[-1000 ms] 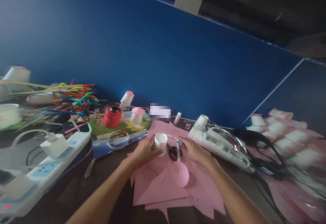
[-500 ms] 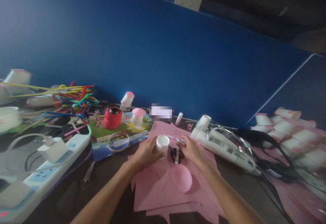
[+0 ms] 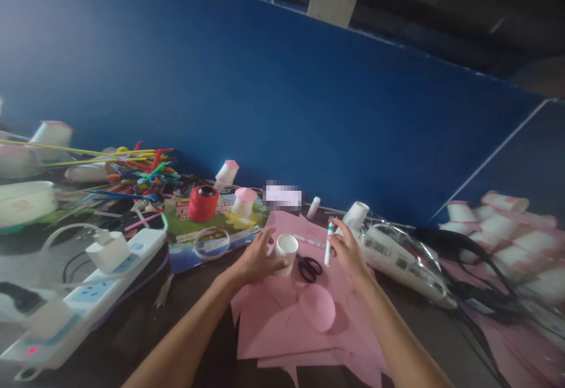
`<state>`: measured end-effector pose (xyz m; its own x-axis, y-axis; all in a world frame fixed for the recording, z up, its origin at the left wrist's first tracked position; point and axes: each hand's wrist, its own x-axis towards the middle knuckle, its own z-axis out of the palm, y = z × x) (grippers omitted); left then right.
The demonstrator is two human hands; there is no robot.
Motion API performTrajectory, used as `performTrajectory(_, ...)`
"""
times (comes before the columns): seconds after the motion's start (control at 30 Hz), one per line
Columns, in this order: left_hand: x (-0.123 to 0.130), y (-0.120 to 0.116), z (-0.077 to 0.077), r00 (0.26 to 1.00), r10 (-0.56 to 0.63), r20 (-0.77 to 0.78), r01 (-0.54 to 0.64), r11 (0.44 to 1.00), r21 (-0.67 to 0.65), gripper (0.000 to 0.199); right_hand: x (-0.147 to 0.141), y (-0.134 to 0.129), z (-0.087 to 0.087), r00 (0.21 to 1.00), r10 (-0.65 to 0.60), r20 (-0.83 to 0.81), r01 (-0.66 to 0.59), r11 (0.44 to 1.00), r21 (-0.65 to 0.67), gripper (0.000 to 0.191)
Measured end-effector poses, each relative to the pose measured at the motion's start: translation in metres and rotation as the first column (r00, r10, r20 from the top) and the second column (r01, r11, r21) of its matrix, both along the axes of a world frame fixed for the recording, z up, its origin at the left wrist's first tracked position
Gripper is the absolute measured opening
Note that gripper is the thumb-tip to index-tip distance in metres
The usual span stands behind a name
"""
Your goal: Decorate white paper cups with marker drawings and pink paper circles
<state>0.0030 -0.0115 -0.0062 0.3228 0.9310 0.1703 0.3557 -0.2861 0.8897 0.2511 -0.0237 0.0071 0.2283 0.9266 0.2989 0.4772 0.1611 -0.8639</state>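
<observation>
A small white paper cup (image 3: 286, 246) stands mouth up on pink paper (image 3: 282, 332). Beside its left side is my left hand (image 3: 260, 255), fingers spread and thumb close to the cup's front; whether it touches is unclear. My right hand (image 3: 346, 246) pinches an upright white marker with a teal band (image 3: 328, 244), right of the cup. Between cup and marker lie black-handled scissors (image 3: 310, 269) and a thin whitish stick (image 3: 309, 241). Nearer me rests a pink paper disc (image 3: 318, 307).
To the left are a power strip (image 3: 95, 288), a red thread spool (image 3: 203, 204), a tape roll (image 3: 212, 243) and colourful pipe cleaners (image 3: 150, 167). A pink-capped cup (image 3: 244, 202) and a glue stick (image 3: 313, 207) stand behind. Bagged cups (image 3: 397, 255) and piled cups (image 3: 507, 229) are right.
My right hand has moved right, away from the cup and scissors, with the marker. My left fingers have loosened from around the cup. The view has shifted slightly.
</observation>
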Motion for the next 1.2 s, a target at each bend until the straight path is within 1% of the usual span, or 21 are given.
performTrajectory(0.03,-0.002,0.002,0.002,0.994,0.023,0.108,-0.017,0.998,-0.055,0.071,0.000,0.000,0.002,0.997,-0.009,-0.079,0.012,1.000,0.028,0.060)
performTrajectory(0.07,-0.005,0.005,0.005,0.968,0.060,0.244,-0.032,0.993,-0.118,0.062,0.000,0.000,0.003,0.990,-0.021,-0.139,0.028,0.998,0.051,0.059)
performTrajectory(0.1,-0.008,0.008,0.007,0.914,0.103,0.391,-0.031,0.982,-0.184,0.052,-0.001,0.001,0.003,0.983,-0.031,-0.182,0.043,0.997,0.066,0.056)
performTrajectory(0.13,-0.011,0.011,0.010,0.830,0.153,0.536,-0.019,0.969,-0.247,0.045,-0.002,0.002,0.003,0.977,-0.036,-0.212,0.052,0.996,0.073,0.052)
performTrajectory(0.17,-0.015,0.014,0.013,0.729,0.198,0.656,0.007,0.955,-0.296,0.039,-0.004,0.002,0.003,0.971,-0.032,-0.235,0.052,0.996,0.077,0.047)
performTrajectory(0.2,-0.017,0.016,0.016,0.629,0.225,0.744,0.045,0.945,-0.325,0.037,-0.005,0.002,0.004,0.966,-0.022,-0.259,0.043,0.996,0.078,0.043)
performTrajectory(0.23,-0.020,0.018,0.018,0.551,0.227,0.803,0.096,0.939,-0.331,0.036,-0.006,0.002,0.004,0.959,-0.003,-0.284,0.028,0.996,0.082,0.039)
performTrajectory(0.27,-0.022,0.018,0.021,0.497,0.209,0.842,0.151,0.935,-0.321,0.037,-0.007,0.000,0.006,0.952,0.022,-0.305,0.008,0.995,0.096,0.036)
performTrajectory(0.33,-0.023,0.016,0.026,0.445,0.142,0.884,0.251,0.928,-0.275,0.040,-0.011,-0.007,0.011,0.946,0.067,-0.319,-0.026,0.991,0.132,0.032)
performTrajectory(0.4,-0.021,0.010,0.031,0.424,0.090,0.901,0.307,0.922,-0.236,0.040,-0.016,-0.018,0.019,0.958,0.094,-0.272,-0.050,0.985,0.165,0.034)
performTrajectory(0.47,-0.018,0.003,0.036,0.418,0.078,0.905,0.324,0.918,-0.229,0.042,-0.023,-0.030,0.026,0.976,0.153,-0.152,-0.124,0.975,0.185,0.032)
performTrajectory(0.53,-0.016,-0.003,0.041,0.407,0.087,0.909,0.319,0.919,-0.230,0.037,-0.032,-0.042,0.029,0.977,0.211,-0.026,-0.198,0.947,0.251,0.028)
performTrajectory(0.67,-0.016,-0.007,0.043,0.374,0.064,0.925,0.347,0.916,-0.204,0.024,-0.053,-0.058,0.027,0.948,0.268,0.170,-0.309,0.900,0.306,0.021)
performTrajectory(0.73,-0.015,-0.008,0.042,0.389,0.027,0.921,0.360,0.916,-0.178,0.021,-0.062,-0.063,0.024,0.922,0.306,0.236,-0.370,0.874,0.313,0.023)
performTrajectory(0.8,-0.013,-0.008,0.040,0.422,0.003,0.906,0.357,0.919,-0.169,0.022,-0.070,-0.065,0.023,0.896,0.344,0.281,-0.421,0.859,0.291,0.025)
performTrajectory(0.9,-0.010,-0.010,0.038,0.456,-0.002,0.890,0.350,0.920,-0.177,0.025,-0.077,-0.067,0.022,0.870,0.369,0.326,-0.452,0.862,0.231,0.027)
performTrajectory(0.97,-0.008,-0.011,0.039,0.450,0.000,0.893,0.363,0.914,-0.183,0.024,-0.079,-0.066,0.021,0.858,0.379,0.348,-0.463,0.863,0.203,0.026)
performTrajectory(1.1,-0.007,-0.013,0.041,0.410,-0.008,0.912,0.413,0.893,-0.177,0.021,-0.081,-0.065,0.020,0.855,0.378,0.355,-0.460,0.869,0.184,0.027)
performTrajectory(1.2,-0.007,-0.014,0.042,0.411,-0.023,0.911,0.419,0.893,-0.166,0.023,-0.083,-0.065,0.019,0.864,0.367,0.346,-0.447,0.874,0.189,0.027)
